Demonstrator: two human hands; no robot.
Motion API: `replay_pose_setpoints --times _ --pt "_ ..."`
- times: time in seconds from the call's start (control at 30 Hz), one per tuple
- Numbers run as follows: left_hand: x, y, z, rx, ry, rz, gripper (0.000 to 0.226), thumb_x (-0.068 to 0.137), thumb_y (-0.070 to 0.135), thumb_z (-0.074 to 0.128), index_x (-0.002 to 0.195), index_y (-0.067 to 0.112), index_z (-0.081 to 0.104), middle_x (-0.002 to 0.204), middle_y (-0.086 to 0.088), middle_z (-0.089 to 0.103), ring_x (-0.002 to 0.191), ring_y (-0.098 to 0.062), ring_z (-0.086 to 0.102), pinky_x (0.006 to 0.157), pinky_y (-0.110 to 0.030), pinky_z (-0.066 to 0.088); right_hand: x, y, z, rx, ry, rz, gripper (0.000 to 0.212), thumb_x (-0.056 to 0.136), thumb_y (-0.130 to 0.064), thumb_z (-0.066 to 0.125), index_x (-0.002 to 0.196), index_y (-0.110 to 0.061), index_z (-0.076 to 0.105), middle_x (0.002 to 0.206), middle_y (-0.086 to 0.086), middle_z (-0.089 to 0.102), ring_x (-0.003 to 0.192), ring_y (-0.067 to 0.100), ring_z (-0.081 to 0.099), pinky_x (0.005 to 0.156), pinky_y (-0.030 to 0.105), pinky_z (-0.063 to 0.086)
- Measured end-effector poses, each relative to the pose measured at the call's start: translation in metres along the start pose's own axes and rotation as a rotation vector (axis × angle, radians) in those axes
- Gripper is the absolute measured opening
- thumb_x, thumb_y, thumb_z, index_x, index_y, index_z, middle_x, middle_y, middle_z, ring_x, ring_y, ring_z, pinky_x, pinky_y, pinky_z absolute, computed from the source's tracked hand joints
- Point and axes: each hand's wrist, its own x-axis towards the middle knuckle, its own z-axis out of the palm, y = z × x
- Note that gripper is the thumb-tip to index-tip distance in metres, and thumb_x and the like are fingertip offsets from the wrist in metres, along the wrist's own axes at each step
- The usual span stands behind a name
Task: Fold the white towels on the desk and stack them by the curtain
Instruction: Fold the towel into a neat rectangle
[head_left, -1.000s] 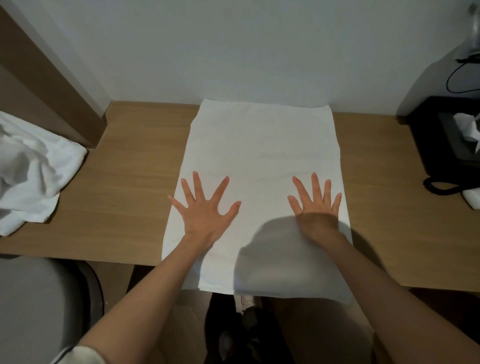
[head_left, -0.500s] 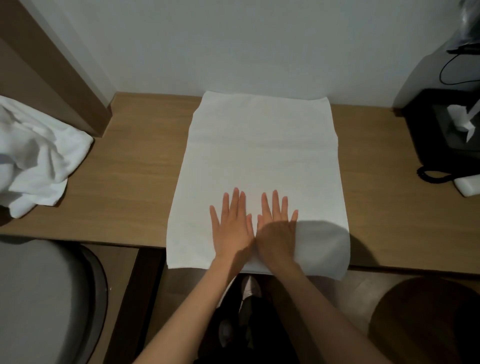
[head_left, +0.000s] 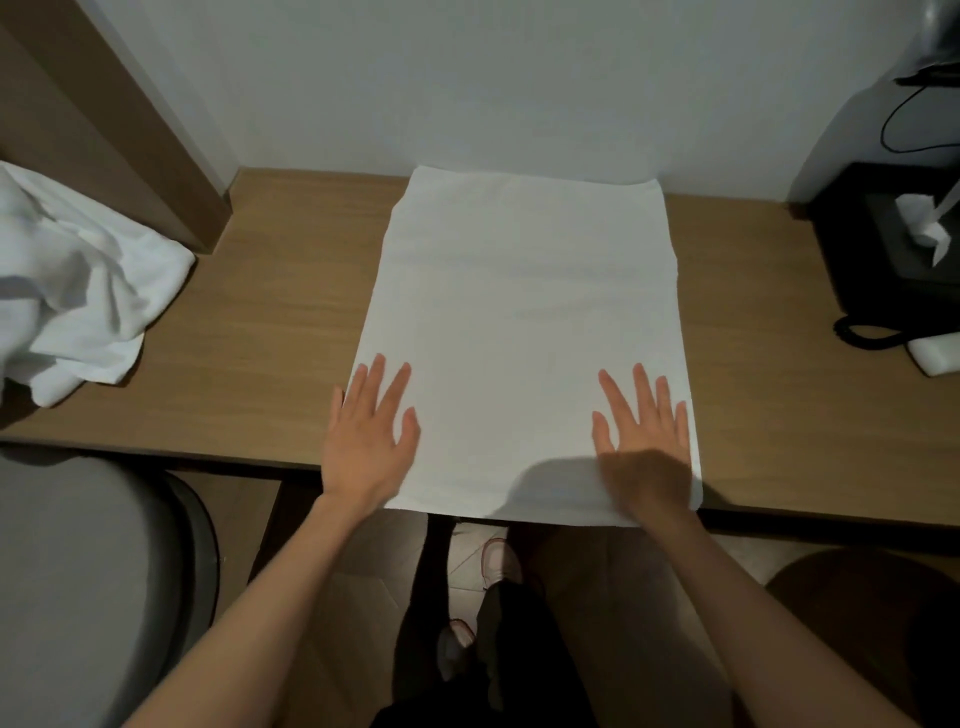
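I am smoothing the flat towel (head_left: 524, 312), which lies in the middle of the desk (head_left: 270, 312). Its far edge is against the wall and its near edge hangs just over the desk's front. My left hand (head_left: 371, 441) presses flat on its near left edge and my right hand (head_left: 644, 441) on its near right edge. The fingers are straight and grip nothing, and the two hands are well apart. The cloth looks ready to fold, I judge. Next I should pinch both near corners and carry them evenly to the far edge. The crumpled towels (head_left: 78, 296) at the left are not yet folded.
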Motion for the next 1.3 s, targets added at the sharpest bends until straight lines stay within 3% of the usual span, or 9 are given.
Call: replay_pose_setpoints --times 0.2,0.3,0.4,0.53,0.7,0.8,0.87,1.07,1.3 --pt "-0.009 -0.003 -0.016 -0.161 -0.051 -0.114 0.054 0.102 0.037 0.017 0.153 0.024 0.006 0.16 0.0 -0.006 0.147 -0.017 -0.008 0.119 -0.038 -0.005 -0.003 0.014 -0.014 0.021 -0.141 0.091 0.052 0.101 -0.044 0.017 0.151 -0.039 0.006 0.161 -0.003 -0.007 0.147 0.019 -0.011 0.118 0.04 -0.008" --pt "-0.029 0.005 -0.026 -0.347 -0.015 -0.192 0.054 0.103 0.032 0.029 0.152 0.015 0.014 0.16 -0.005 0.008 0.147 -0.019 0.003 0.119 -0.038 0.006 -0.018 0.012 -0.023 0.132 -0.163 0.082 0.05 0.102 -0.041 0.024 0.151 -0.035 0.014 0.161 -0.003 -0.002 0.147 0.016 -0.009 0.119 0.039 -0.006" --pt "-0.061 0.001 -0.03 -0.484 0.098 -0.213 0.051 0.101 0.026 0.041 0.149 0.014 0.029 0.151 -0.005 0.03 0.138 -0.018 0.028 0.11 -0.032 0.026 -0.053 0.012 -0.026 0.184 -0.165 -0.079 0.05 0.1 -0.048 0.027 0.149 -0.037 0.021 0.159 -0.008 0.004 0.146 0.01 -0.006 0.119 0.038 -0.007" --pt "-0.084 -0.003 -0.027 -0.68 0.197 -0.381 0.046 0.093 0.024 0.059 0.134 0.012 0.045 0.126 -0.002 0.041 0.106 -0.013 0.05 0.094 -0.029 0.043 -0.093 0.012 -0.02 0.002 -0.105 -0.286 0.067 0.09 -0.06 0.046 0.147 -0.03 0.029 0.155 0.002 0.019 0.145 0.024 0.014 0.116 0.052 0.008" --pt "-0.085 -0.002 -0.019 -0.875 0.095 -0.629 0.037 0.087 0.037 0.065 0.106 0.008 0.052 0.09 -0.003 0.06 0.082 -0.015 0.06 0.061 -0.019 0.043 -0.095 0.009 -0.016 -0.169 -0.123 -0.266 0.087 0.081 -0.029 0.074 0.147 -0.03 0.018 0.157 0.009 0.019 0.144 0.032 0.017 0.113 0.052 0.009" --pt "-0.084 -0.008 -0.014 -1.132 -0.014 -0.74 0.03 0.089 0.03 0.064 0.098 0.001 0.061 0.089 -0.007 0.067 0.081 -0.018 0.064 0.063 -0.018 0.054 -0.094 0.005 -0.014 -0.221 -0.125 -0.22 0.085 0.086 -0.022 0.068 0.149 -0.033 0.011 0.159 0.008 0.013 0.146 0.032 0.014 0.116 0.049 0.005" --pt "-0.086 -0.014 -0.012 -1.268 -0.061 -0.764 0.03 0.089 0.027 0.064 0.098 -0.001 0.063 0.092 -0.011 0.069 0.081 -0.017 0.066 0.077 -0.024 0.056 -0.094 0.002 -0.013 -0.232 -0.126 -0.194 0.082 0.09 -0.022 0.062 0.15 -0.034 0.007 0.16 0.007 0.01 0.147 0.031 0.011 0.117 0.049 0.002" --pt "-0.088 -0.03 -0.017 -1.56 -0.152 -0.691 0.022 0.091 0.026 0.061 0.095 0.006 0.057 0.101 -0.007 0.07 0.098 -0.015 0.067 0.084 -0.029 0.054 -0.092 -0.005 -0.018 -0.231 -0.059 -0.192 0.079 0.079 0.003 0.07 0.146 -0.023 0.038 0.151 0.014 0.035 0.138 0.037 0.033 0.116 0.05 0.015" --pt "-0.081 -0.025 -0.031 -1.814 -0.146 -0.873 0.014 0.093 0.009 0.057 0.103 -0.001 0.057 0.099 -0.017 0.07 0.085 -0.022 0.072 0.065 -0.027 0.06 -0.093 0.006 -0.03 -0.136 0.031 -0.238 0.066 0.071 0.023 0.06 0.131 -0.006 0.055 0.137 0.017 0.052 0.127 0.034 0.049 0.115 0.043 0.019"
